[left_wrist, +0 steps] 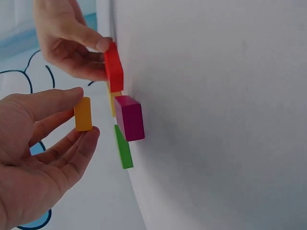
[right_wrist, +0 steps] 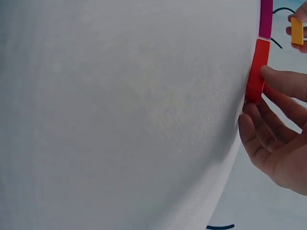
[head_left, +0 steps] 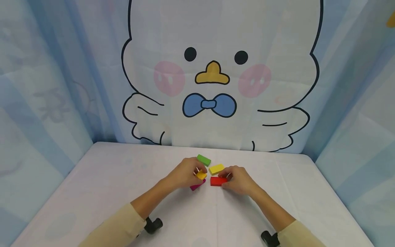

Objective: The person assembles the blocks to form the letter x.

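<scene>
The left hand pinches an orange block clear of the desk, near the purple block; to its right, the right hand grips the red block by its right end (long axis running left to right).

Both arms reached forward, the left arm and right arm slanting inward toward each other. The left hand was raised, thumb and fingertips opposed in a pinch. Near it but apart, the right hand gripped lower, its fingers bent.
</scene>
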`<action>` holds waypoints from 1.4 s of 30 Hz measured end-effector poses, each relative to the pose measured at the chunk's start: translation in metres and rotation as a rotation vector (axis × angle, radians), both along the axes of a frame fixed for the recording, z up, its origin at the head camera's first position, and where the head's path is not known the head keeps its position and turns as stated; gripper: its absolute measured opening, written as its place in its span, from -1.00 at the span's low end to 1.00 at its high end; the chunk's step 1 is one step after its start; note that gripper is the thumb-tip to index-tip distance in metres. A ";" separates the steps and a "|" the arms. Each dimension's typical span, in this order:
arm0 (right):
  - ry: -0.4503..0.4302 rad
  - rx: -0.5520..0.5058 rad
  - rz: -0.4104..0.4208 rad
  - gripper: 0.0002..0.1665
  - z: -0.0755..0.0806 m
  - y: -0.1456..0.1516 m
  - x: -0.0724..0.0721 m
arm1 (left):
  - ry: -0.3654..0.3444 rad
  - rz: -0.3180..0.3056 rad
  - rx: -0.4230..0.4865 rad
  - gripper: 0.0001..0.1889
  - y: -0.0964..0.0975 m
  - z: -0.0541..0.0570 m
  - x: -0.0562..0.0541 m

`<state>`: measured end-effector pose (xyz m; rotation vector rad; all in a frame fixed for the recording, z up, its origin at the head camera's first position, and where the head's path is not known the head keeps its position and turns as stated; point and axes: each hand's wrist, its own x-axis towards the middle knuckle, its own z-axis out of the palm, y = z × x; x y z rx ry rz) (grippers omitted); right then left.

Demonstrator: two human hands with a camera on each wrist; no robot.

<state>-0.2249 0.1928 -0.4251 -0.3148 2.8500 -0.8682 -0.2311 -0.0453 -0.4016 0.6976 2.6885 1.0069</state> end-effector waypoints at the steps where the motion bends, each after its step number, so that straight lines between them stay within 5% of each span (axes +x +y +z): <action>1: 0.000 0.001 0.001 -0.65 0.000 0.000 0.000 | -0.003 -0.009 0.003 -0.69 0.000 0.000 0.002; 18: 0.002 0.005 0.008 -0.67 0.002 -0.001 0.000 | 0.004 -0.119 -0.038 -0.75 0.010 -0.008 0.030; 42: -0.009 0.013 0.001 -0.67 0.002 -0.001 0.001 | 0.012 -0.146 -0.135 -0.77 0.026 -0.020 0.035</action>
